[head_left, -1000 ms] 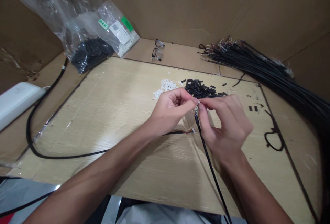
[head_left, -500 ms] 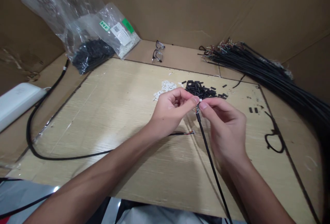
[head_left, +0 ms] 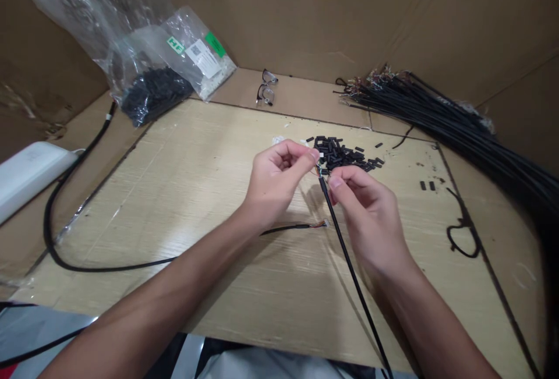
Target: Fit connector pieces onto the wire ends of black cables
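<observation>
Rising between left hand [head_left: 275,184] and right hand [head_left: 371,216], black cable [head_left: 349,262], tip pinched.

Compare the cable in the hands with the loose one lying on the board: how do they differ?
The held cable has its tip raised off the board, pinched between the left hand and right hand, and runs nearly straight toward the bottom edge. The loose cable lies flat and untouched, trailing left behind the left forearm. Both are thin and black, with coloured wires bared at the tip.
</observation>
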Demonstrator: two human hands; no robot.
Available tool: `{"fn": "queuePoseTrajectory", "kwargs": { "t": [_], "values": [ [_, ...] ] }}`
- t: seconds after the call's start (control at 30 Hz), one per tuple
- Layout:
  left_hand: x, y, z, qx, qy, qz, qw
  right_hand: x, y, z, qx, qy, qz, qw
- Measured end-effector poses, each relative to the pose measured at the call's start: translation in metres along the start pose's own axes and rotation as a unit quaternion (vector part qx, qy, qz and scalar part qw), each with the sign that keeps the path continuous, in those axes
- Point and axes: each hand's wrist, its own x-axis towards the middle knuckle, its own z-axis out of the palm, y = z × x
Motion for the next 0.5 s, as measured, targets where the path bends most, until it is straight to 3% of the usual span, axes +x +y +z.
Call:
{"fn": "queuePoseTrajectory", "kwargs": {
  "t": [0.23,0.5],
  "values": [
    [-0.0043,0.0001,0.0021,-0.046,-0.053,-0.041,0.997,0.002,-0.0018,0.0029,0.165,-0.023,0.113,0.98],
    [-0.0068,0.0006,0.0032,-0.083,-0.066,-0.071,0.992,0.0045,-0.0072,0.0033,0.255,-0.019,0.188,0.948]
  ]
}}
